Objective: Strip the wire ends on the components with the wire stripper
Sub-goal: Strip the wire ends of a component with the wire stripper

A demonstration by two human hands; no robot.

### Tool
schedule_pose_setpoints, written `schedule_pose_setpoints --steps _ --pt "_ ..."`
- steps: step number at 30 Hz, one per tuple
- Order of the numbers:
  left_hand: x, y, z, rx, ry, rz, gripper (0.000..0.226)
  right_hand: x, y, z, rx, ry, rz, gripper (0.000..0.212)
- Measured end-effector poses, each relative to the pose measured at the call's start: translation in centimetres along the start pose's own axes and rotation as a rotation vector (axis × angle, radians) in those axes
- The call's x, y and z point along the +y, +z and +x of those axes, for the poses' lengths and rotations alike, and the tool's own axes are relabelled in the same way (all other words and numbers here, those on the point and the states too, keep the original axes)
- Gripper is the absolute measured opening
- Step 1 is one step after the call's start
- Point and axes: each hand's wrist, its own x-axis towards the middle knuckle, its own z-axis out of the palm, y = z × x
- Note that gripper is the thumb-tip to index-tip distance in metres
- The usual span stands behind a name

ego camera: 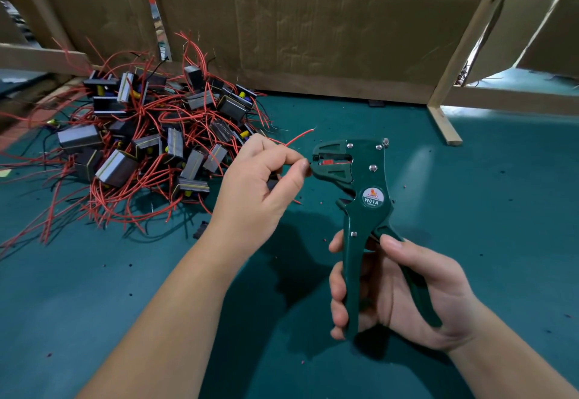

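Note:
My right hand (394, 292) grips the handles of a dark green wire stripper (360, 191), held upright with its jaws pointing left. My left hand (260, 185) pinches a thin dark wire end between thumb and forefinger and holds it at the stripper's jaws (326, 162). A component is partly hidden under my left palm. A red wire (297, 138) curves up past my left fingers. A pile of small transformer-like components (150, 135) with red and black wires lies at the left on the green mat.
The green mat (470, 198) covers the table, dotted with tiny bits of stripped insulation. Cardboard panels (313, 22) on wooden frames wall off the back. A wooden foot (445, 126) rests on the mat at the right.

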Motion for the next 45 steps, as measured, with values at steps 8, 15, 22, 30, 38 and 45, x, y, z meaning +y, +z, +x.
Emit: schedule_pose_setpoints --steps 8,15,22,30,38,45 --pt "-0.2 0.0 -0.1 -0.012 0.049 0.056 0.011 -0.1 0.0 -0.1 -0.004 0.015 0.010 0.041" --pt "-0.3 0.4 -0.3 -0.055 0.043 0.134 0.017 0.4 0.8 0.3 0.225 -0.047 -0.001 0.050" --pt "-0.1 1.8 -0.9 -0.139 -0.216 -0.195 0.062 0.0 0.6 0.9 0.178 -0.177 0.084 0.051" --pt "1.4 3.8 -2.0 -0.143 -0.080 -0.403 0.057 -0.6 0.0 1.0 0.015 -0.222 0.216 0.067" --pt "-1.6 0.9 -0.9 -0.090 -0.054 0.474 0.050 -2.2 -1.2 0.1 0.447 -0.530 0.010 0.053" --pt "-3.5 -0.9 -0.5 0.112 -0.309 0.822 0.046 -2.3 -2.3 -0.7 0.742 -0.675 -0.183 0.025"
